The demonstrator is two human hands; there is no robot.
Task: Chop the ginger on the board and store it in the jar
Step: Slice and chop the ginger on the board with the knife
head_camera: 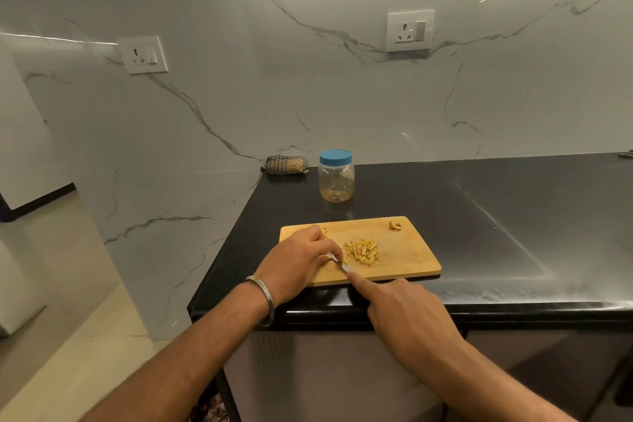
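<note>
The left hand lies knuckles-up on the board, fingers curled over a ginger piece that stays mostly hidden. The right hand grips the knife, forefinger stretched along its spine; the handle is covered. Chopped ginger sits mid-board. The lidded jar stands behind on the counter

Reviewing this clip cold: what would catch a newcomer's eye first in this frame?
First, the two hands at the near edge of the wooden cutting board: the left hand curls over a piece of ginger while the right hand works a knife, index finger stretched along it. Just right of the blade lies a pile of yellow ginger strips. Behind the board, a clear jar with its blue lid on stands on the black counter.
</note>
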